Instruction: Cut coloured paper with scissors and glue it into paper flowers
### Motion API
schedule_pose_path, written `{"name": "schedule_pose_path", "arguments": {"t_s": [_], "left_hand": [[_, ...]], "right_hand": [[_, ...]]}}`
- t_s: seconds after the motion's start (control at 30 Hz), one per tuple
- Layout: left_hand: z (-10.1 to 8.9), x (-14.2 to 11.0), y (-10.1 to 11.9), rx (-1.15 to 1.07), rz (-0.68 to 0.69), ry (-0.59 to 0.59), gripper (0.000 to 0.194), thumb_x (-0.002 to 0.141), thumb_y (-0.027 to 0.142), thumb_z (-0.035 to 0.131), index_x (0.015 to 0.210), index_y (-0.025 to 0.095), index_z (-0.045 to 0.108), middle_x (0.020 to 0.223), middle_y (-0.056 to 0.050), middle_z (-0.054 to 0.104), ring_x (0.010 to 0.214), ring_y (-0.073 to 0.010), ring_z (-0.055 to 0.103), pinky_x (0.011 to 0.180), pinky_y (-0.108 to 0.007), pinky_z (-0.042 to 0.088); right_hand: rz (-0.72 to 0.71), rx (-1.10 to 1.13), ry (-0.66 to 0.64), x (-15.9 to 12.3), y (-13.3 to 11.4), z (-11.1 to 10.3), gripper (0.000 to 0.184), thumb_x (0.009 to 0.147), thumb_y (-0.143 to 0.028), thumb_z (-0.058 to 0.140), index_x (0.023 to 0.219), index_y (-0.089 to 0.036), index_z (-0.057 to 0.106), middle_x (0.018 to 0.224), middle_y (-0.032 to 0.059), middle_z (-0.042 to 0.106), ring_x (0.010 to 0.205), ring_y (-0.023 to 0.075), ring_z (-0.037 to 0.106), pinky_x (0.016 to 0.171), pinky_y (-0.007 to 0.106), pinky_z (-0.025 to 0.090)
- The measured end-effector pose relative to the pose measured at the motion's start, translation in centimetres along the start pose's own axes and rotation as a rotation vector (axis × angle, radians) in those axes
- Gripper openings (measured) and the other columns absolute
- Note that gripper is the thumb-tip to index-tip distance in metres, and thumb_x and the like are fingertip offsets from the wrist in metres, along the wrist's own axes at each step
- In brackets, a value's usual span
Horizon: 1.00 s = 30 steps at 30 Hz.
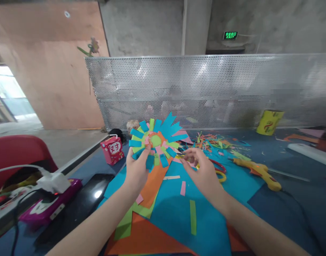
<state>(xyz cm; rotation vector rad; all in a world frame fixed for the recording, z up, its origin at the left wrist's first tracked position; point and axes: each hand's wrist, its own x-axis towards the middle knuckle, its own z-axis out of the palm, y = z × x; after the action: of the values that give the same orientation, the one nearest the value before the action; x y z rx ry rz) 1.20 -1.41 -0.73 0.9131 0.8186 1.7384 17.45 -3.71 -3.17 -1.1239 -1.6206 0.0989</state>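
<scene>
A paper flower (155, 140) with blue, green, pink and orange strips round a green centre is held up in my left hand (138, 161), thumb across its front. A larger blue piece with a jagged cut edge stands out at its upper right. Just right of the flower, my right hand (200, 167) has its fingers drawn together near the tips; whatever they hold is too small to make out. Partly behind that hand lie scissors (220, 175) with red and yellow handles. Below both hands are blue paper sheets (173, 213), a pink strip (183, 188) and a green strip (193, 217).
A yellow glue gun (258, 172) lies on the right, its cord trailing toward the front. Paper scraps (213, 140) are heaped behind. On the left are a red drink carton (112, 150), a black phone (80, 206) and a purple power strip (52, 202). A perforated metal screen (178, 89) borders the back.
</scene>
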Motion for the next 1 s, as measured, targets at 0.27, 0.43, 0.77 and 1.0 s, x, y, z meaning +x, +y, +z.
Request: {"name": "schedule_pose_path", "arguments": {"t_s": [0.27,0.43,0.77,1.0], "left_hand": [[0.7,-1.6,-0.4,0.119,0.082,-0.017,0.022,0.059,0.025,0.07,0.074,0.022,0.054,0.074,0.002,0.065,0.067,-0.0135,0.061,0.06,-0.024,0.05],[0.4,-2.1,-0.6,0.222,0.154,-0.036,0.019,0.061,0.025,0.069,0.073,0.023,0.055,0.077,0.001,0.065,0.072,-0.0154,0.062,0.058,-0.022,0.05],[0.3,-2.1,-0.5,0.279,0.247,-0.059,0.017,0.062,0.023,0.068,0.075,0.023,0.057,0.072,0.001,0.064,0.063,-0.0141,0.062,0.054,-0.021,0.05],[0.3,-1.4,-0.3,0.167,0.178,-0.054,0.023,0.059,0.022,0.069,0.077,0.021,0.056,0.072,0.002,0.063,0.064,-0.014,0.061,0.058,-0.025,0.051]], "right_hand": [[0.504,0.607,-0.293,0.0,0.0,1.2,0.029,0.066,-0.044,0.061,0.055,-0.018,0.051,0.047,-0.0054,0.046,0.042,0.0079,0.04,0.042,0.022,0.031],[0.535,0.666,-0.289,0.2,0.3,1.0,0.027,0.065,-0.042,0.063,0.057,-0.017,0.058,0.045,-0.0054,0.045,0.04,0.006,0.036,0.04,0.021,0.026],[0.795,1.022,-0.374,-0.1,0.4,1.1,0.018,0.057,-0.029,0.073,0.065,-0.017,0.061,0.058,-0.0027,0.06,0.05,0.0061,0.049,0.048,0.019,0.035],[0.649,0.752,-0.519,0.3,0.8,0.3,0.015,0.06,-0.031,0.069,0.066,-0.017,0.065,0.06,-0.0015,0.064,0.044,0.0044,0.045,0.045,0.018,0.034]]}}
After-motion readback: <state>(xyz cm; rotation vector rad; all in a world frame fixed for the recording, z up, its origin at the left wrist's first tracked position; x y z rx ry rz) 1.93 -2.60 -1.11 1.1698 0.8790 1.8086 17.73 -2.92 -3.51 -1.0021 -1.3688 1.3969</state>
